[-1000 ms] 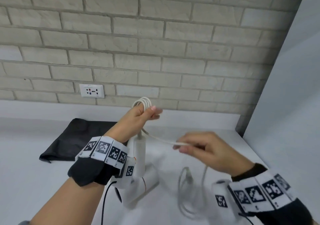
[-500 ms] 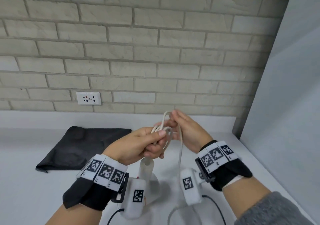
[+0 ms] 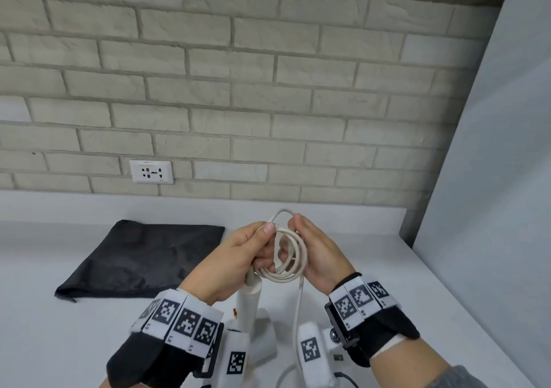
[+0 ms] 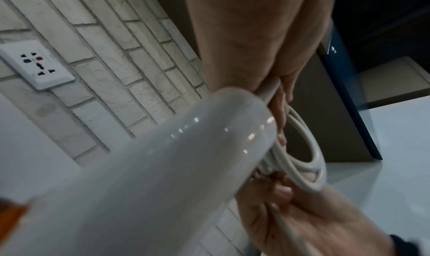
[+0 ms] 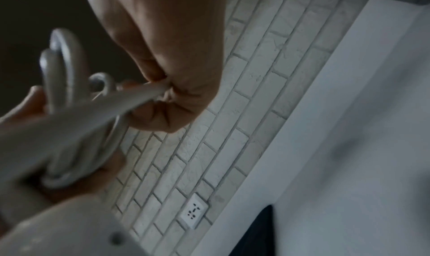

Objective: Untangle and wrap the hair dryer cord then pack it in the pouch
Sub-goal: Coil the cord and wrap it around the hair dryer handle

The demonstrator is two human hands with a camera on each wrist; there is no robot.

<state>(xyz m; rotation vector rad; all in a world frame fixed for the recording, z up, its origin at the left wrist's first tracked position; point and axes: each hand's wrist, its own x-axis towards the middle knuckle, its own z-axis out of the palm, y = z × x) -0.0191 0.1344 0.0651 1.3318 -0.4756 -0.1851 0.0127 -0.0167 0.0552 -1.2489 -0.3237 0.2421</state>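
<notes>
A white hair dryer [image 3: 250, 304] hangs below my hands, handle up; its glossy handle [image 4: 163, 159] fills the left wrist view. Its white cord [image 3: 293, 256] is gathered in a few round loops above the handle. My left hand [image 3: 247, 250] grips the loops, thumb pressed on top. My right hand [image 3: 313, 247] pinches the cord at the top of the coil; the cord [image 5: 130, 98] runs through its curled fingers. A loose length of cord [image 3: 299, 304] drops from the coil toward the counter. The black pouch [image 3: 143, 256] lies flat on the counter to the left.
A white counter [image 3: 59, 313] runs to a brick wall with a white socket [image 3: 151, 172]. A pale panel [image 3: 492, 208] closes off the right side. Both wrists carry marker bands and white camera blocks.
My right hand has come up from the lower right to meet the left hand. The coil has gained a loop and both hands have sunk a little lower.
</notes>
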